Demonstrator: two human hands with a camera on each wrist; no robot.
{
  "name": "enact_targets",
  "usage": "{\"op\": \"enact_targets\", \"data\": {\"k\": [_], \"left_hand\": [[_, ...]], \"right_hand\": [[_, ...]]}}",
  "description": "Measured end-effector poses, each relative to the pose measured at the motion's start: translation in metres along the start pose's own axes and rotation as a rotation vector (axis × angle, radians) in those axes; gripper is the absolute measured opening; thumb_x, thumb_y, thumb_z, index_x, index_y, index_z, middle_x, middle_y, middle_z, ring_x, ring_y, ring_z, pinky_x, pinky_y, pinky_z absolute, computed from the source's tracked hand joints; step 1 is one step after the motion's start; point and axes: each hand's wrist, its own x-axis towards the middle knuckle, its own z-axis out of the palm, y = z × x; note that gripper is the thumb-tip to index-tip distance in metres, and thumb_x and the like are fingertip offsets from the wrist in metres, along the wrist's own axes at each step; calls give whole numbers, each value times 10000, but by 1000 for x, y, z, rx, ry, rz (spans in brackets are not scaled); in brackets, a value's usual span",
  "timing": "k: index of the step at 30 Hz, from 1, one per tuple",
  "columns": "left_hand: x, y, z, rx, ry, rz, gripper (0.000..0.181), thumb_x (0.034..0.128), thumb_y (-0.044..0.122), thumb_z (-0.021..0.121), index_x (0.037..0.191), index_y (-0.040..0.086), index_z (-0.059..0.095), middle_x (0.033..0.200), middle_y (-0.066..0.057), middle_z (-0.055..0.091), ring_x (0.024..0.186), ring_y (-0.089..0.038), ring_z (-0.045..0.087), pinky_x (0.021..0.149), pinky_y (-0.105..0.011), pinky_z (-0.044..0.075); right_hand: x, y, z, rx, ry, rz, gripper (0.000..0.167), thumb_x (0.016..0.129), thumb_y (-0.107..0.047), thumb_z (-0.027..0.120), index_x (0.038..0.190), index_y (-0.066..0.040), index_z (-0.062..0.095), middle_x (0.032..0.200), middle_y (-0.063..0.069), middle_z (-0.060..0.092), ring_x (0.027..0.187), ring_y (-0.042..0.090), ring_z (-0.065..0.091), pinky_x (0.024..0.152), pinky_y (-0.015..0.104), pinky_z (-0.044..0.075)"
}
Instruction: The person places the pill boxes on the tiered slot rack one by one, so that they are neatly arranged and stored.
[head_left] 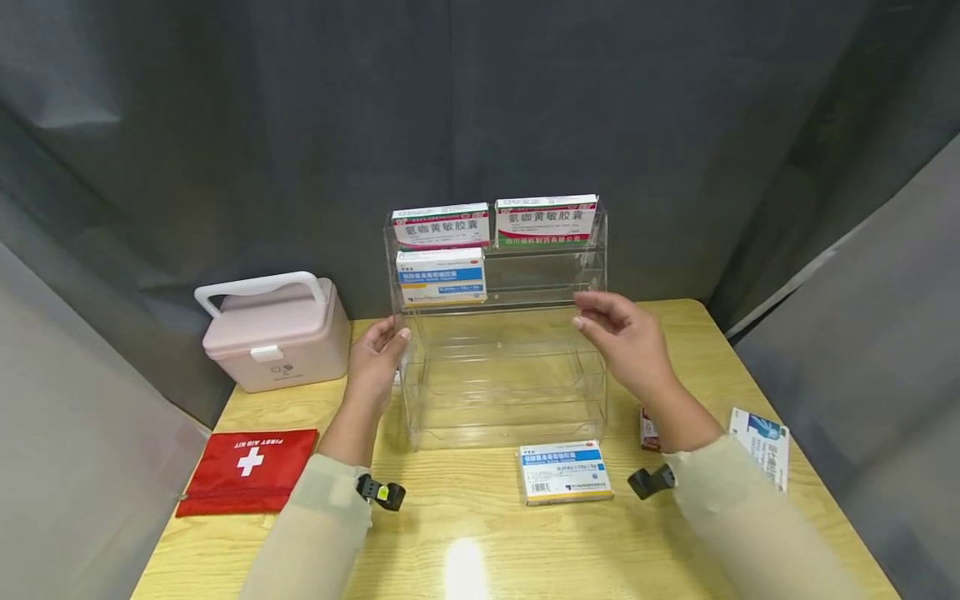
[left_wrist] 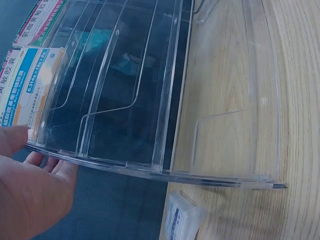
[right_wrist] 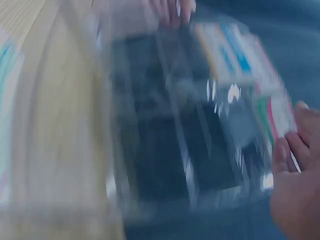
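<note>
A clear acrylic tiered display rack (head_left: 498, 346) stands upright on the table. My left hand (head_left: 377, 354) grips its left side edge, thumb in front and fingers behind in the left wrist view. My right hand (head_left: 626, 342) is at the rack's right edge, fingers loosely bent and a gap between thumb and fingertips; the blurred right wrist view hides any contact. Two red, green and white medicine boxes, left (head_left: 441, 228) and right (head_left: 546, 223), fill the top tier. A blue and white medicine box (head_left: 441, 279) stands at the left of the second tier.
Another blue and white medicine box (head_left: 566, 473) lies before the rack. To the right are a small red and white box (head_left: 648, 429) and a white-blue box (head_left: 763, 446), partly behind the right arm. A pink case (head_left: 273, 333) and red first aid pouch (head_left: 247, 473) are left.
</note>
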Motion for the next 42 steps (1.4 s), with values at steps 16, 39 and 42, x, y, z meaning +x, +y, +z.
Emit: {"op": "enact_targets", "data": {"k": [16,39,42], "left_hand": [[0,7,1,24,8,-15,557,1111,175,642,1615,17,466,1691,-166,471,1586,-311,432,1326,-422,373],[-1,3,1,-18,4,-9,542,1102,133,647,1595,-14,475,1667,-197,486,1560,-325,456,1316,-423,388],[-1,2,1,-16,0,-13,549,1103,137,646,1599,-14,469,1671,-195,483,1563,-325,453,1317,-425,386]], "right_hand": [[-100,142,-149,-505,-289,301,619,1011,-392,805,1499,-54,629,1443,243,690,1255,369,702,849,363,652],[-83,152,-123,-705,-413,277,1016,802,-562,943,1539,24,561,1498,360,592,1370,590,537,1058,762,498],[-80,152,-122,-697,-418,319,1060,797,-596,934,1552,35,540,1512,371,571,1380,592,520,1072,769,488]]}}
